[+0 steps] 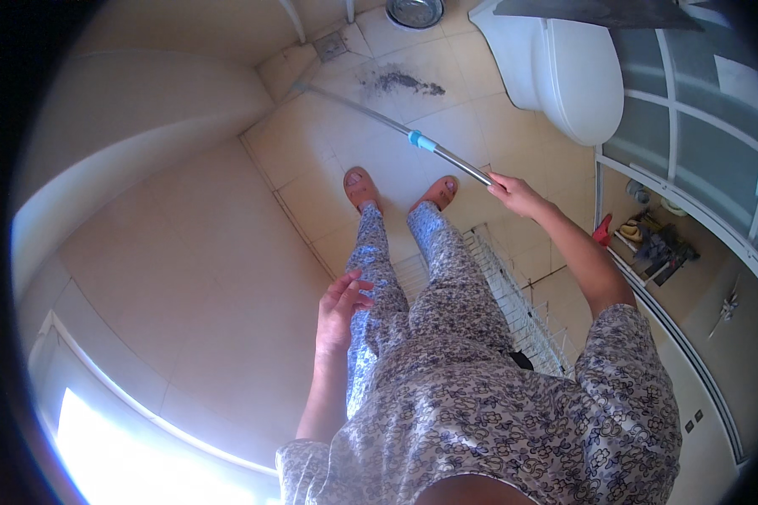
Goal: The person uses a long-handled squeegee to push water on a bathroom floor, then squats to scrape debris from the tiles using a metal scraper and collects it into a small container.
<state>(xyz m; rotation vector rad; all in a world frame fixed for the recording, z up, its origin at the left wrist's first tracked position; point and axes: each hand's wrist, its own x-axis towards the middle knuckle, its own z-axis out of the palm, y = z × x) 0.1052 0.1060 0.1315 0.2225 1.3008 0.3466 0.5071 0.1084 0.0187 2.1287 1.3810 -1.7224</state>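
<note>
My right hand [516, 194] is closed around the near end of a metal pole [460, 165] with a light blue collar [421, 140]. The pole slants away to the far left, low over the tiled floor. Its far end is blurred, so the kind of head on it cannot be made out. Beyond the pole, a patch of dark debris [409, 82] lies spread on the tiles [410, 164]. My left hand [343, 306] hangs in front of my left thigh, holding nothing, its fingers loosely bent and apart.
A white toilet [578, 82] with its lid down stands at the far right. Near the back wall are a metal basin [415, 11] and a floor drain [330, 47]. Beside my right leg is a white wire rack [511, 293]. Glass-paned sliding doors [701, 136] line the right side.
</note>
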